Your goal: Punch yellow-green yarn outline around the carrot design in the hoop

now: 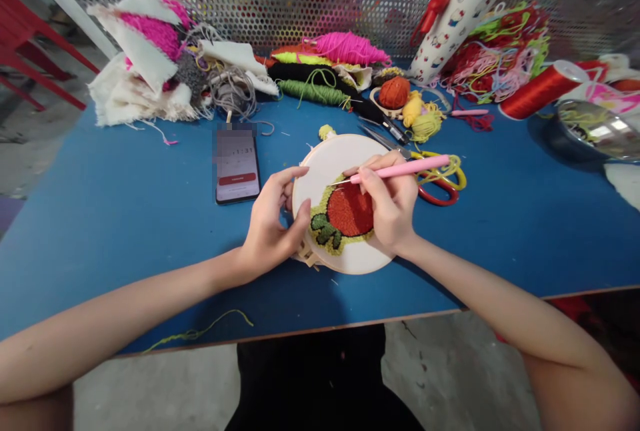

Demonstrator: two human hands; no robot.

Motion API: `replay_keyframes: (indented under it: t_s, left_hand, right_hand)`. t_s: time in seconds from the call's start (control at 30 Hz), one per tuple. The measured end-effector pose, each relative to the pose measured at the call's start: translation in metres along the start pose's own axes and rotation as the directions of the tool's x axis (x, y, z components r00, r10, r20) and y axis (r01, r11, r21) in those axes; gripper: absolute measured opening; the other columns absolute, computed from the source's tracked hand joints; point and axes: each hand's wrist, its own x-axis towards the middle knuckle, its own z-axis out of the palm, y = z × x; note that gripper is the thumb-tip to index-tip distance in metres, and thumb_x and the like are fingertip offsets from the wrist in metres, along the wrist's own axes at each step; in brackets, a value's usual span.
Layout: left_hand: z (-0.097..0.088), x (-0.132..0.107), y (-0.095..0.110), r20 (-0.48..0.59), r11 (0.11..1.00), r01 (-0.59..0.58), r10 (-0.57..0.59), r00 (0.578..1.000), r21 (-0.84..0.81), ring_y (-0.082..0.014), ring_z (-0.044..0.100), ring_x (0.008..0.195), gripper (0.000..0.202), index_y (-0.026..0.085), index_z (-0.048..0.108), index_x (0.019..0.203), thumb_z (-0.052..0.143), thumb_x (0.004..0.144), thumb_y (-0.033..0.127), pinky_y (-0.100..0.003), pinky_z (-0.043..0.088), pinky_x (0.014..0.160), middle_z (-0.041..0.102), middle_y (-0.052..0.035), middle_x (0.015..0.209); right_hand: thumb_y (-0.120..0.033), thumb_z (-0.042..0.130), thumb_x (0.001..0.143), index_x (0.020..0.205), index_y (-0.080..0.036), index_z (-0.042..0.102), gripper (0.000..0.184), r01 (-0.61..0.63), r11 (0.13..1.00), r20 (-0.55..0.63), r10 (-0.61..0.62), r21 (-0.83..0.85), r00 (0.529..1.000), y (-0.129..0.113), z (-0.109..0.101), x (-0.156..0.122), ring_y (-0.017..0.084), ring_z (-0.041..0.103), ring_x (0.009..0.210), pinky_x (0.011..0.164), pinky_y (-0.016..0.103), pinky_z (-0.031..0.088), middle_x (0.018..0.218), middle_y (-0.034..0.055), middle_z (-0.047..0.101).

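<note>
A round embroidery hoop (327, 157) with white cloth sits on the blue table (125, 204) in front of me. A tufted red fruit with green leaves and a yellow-green border (345, 214) fills its lower half. My left hand (270, 224) grips the hoop's left rim, thumb on the cloth. My right hand (393, 207) is closed round a pink punch needle (405, 168), whose tip touches the cloth at the border's upper edge.
A phone (237, 167) lies left of the hoop. Scissors with red and yellow handles (437, 181) lie to its right. Yarn skeins (330, 61), small yarn balls (395, 92), cloth scraps (140, 57), a red thread spool (540, 89) and a metal bowl (595, 127) crowd the far edge.
</note>
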Motion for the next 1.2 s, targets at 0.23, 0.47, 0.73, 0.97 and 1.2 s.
replay_keyframes:
  t_s: [0.23, 0.47, 0.73, 0.97, 1.2]
  left_hand:
    - [-0.0005, 0.0001, 0.0004, -0.005, 0.999, -0.034, 0.034, 0.999, 0.042, -0.0120, 0.051, 0.071, 0.036, 0.019, 0.050, 0.125, 0.056, 0.090, 0.019, -0.027, 0.050, 0.065, 0.057, -0.0028, 0.090]
    - [-0.0001, 0.0000, 0.0012, 0.000, 1.000, 0.004, -0.004, 1.000, 0.013, -0.0096, 0.051, 0.071, 0.035, 0.017, 0.051, 0.124, 0.056, 0.089, 0.016, -0.024, 0.050, 0.064, 0.058, -0.0035, 0.095]
    - [0.0009, 0.0002, 0.0014, -0.001, 1.000, 0.018, -0.018, 1.000, -0.004, -0.0102, 0.054, 0.074, 0.035, 0.016, 0.051, 0.124, 0.056, 0.089, 0.017, -0.025, 0.051, 0.066, 0.061, -0.0053, 0.100]
    - [0.0010, 0.0019, 0.0001, 0.021, 0.997, 0.081, -0.081, 0.996, 0.001, -0.0102, 0.055, 0.071, 0.033, 0.018, 0.052, 0.121, 0.056, 0.088, 0.016, -0.025, 0.051, 0.064, 0.061, -0.0024, 0.092]
    - [0.0009, 0.0010, -0.0018, 0.022, 0.996, 0.090, -0.089, 0.996, -0.014, -0.0093, 0.054, 0.069, 0.033, 0.018, 0.052, 0.120, 0.055, 0.087, 0.016, -0.024, 0.051, 0.063, 0.062, -0.0031, 0.095]
  right_hand:
    - [-0.019, 0.058, 0.090, 0.085, -0.025, 0.053, 0.009, 0.267, 0.928, 0.205, -0.218, -0.258, 0.954, -0.0050, 0.0006, -0.0030, 0.018, 0.059, 0.082, 0.076, 0.039, 0.051, 0.079, -0.0005, 0.057]
    - [-0.025, 0.057, 0.092, 0.085, -0.024, 0.055, 0.007, 0.091, 0.967, 0.239, -0.032, -0.237, 0.971, -0.0060, -0.0027, -0.0007, 0.017, 0.062, 0.081, 0.075, 0.038, 0.051, 0.082, -0.0001, 0.060]
    - [-0.032, 0.061, 0.090, 0.084, -0.025, 0.055, 0.012, -0.041, 0.995, 0.097, 0.049, -0.086, 0.994, -0.0056, -0.0030, -0.0023, 0.014, 0.064, 0.076, 0.071, 0.033, 0.051, 0.078, -0.0017, 0.062]
    - [-0.038, 0.059, 0.091, 0.077, -0.025, 0.049, 0.021, -0.126, 0.992, -0.023, 0.126, 0.004, 0.992, -0.0039, -0.0033, 0.0019, 0.014, 0.058, 0.066, 0.069, 0.033, 0.052, 0.062, -0.0046, 0.048]
    - [-0.037, 0.059, 0.090, 0.076, -0.025, 0.047, 0.022, -0.131, 0.990, -0.043, 0.129, -0.052, 0.991, -0.0033, -0.0036, 0.0032, 0.013, 0.056, 0.065, 0.066, 0.031, 0.050, 0.065, -0.0038, 0.049]
